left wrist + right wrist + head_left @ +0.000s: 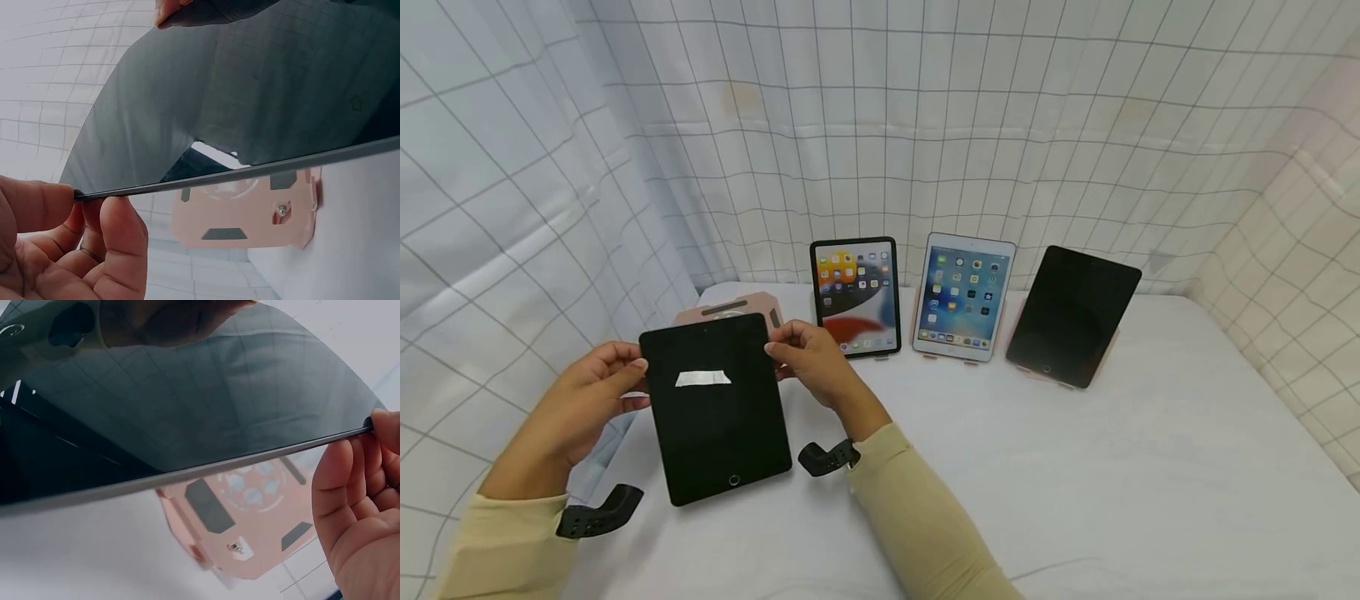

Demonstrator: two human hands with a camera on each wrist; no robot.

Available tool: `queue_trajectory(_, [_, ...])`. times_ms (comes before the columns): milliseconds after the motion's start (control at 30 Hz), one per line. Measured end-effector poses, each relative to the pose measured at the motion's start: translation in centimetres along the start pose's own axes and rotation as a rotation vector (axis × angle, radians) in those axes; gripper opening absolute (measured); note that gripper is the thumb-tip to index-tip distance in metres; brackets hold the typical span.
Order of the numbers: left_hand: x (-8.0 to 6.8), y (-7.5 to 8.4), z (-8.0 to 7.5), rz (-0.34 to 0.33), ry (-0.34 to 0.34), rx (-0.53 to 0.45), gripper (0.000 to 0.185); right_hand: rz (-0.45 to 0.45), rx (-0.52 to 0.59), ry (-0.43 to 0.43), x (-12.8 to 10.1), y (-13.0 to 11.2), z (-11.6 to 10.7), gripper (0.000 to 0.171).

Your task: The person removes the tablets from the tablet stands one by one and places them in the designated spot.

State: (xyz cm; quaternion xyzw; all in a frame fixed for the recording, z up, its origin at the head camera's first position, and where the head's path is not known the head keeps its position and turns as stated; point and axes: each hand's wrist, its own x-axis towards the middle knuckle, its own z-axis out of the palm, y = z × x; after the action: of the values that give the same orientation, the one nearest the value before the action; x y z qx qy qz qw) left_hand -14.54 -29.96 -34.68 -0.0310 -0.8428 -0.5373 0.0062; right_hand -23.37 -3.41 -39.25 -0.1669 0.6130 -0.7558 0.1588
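A black tablet [715, 408] with a dark screen and a strip of white tape on it hangs above the table, held between both hands. My left hand [591, 392] pinches its left upper edge, thumb on top and fingers curled beneath [119, 237]. My right hand [808, 358] grips the right upper corner, seen close in the right wrist view [356, 506]. The tablet's dark glass [250, 94] [187, 394] fills both wrist views. A pink stand [730, 312] lies flat on the table just behind and under the tablet [247, 209] [250, 512].
Three more tablets stand propped in a row at the back: a lit one with a black frame [855, 296], a lit white one [964, 296] and a dark one [1071, 315]. A white cloth covers the table [1075, 483]. Grid-patterned curtains [925, 125] close it in on three sides.
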Motion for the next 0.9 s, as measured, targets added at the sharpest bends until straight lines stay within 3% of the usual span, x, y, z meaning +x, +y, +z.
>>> queue_trajectory(267, [0.6, -0.6, 0.3, -0.048, -0.054, 0.052, 0.022, 0.076, 0.005, 0.051, -0.1, 1.3, 0.2, 0.005])
queue_trajectory(533, [0.9, -1.6, 0.2, -0.095, -0.094, 0.045, 0.025, 0.117, 0.046, 0.084, -0.4, 2.3, 0.9, 0.002])
queue_trajectory(900, [1.2, -2.9, 0.4, -0.128, -0.137, -0.005, 0.019, 0.172, 0.014, 0.14, -1.1, 3.2, 1.3, 0.005])
